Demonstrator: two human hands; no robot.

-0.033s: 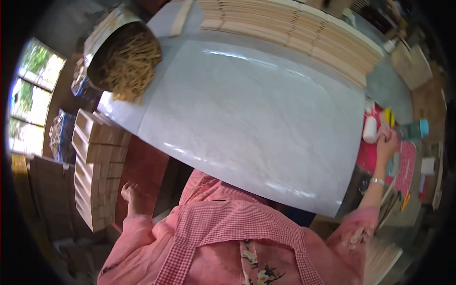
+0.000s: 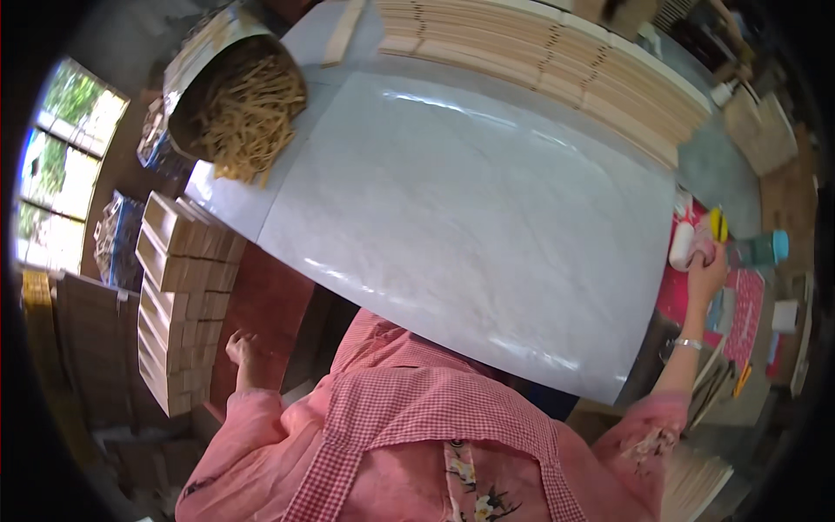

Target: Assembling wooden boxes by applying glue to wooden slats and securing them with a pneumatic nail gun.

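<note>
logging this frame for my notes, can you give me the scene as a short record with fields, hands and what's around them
left hand: open, holding nothing, down beside the stack of wooden blocks
right hand: closed on a white bottle at the table's right edge
table: pale glossy sheet covers the top
far edge: row of wooden slats
far left: round tub of wooden sticks
near right hand: teal-capped bottle

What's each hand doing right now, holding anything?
Left hand: loosely curled, empty, beside the stack of wooden pieces.
Right hand: closed around a white bottle.
</note>
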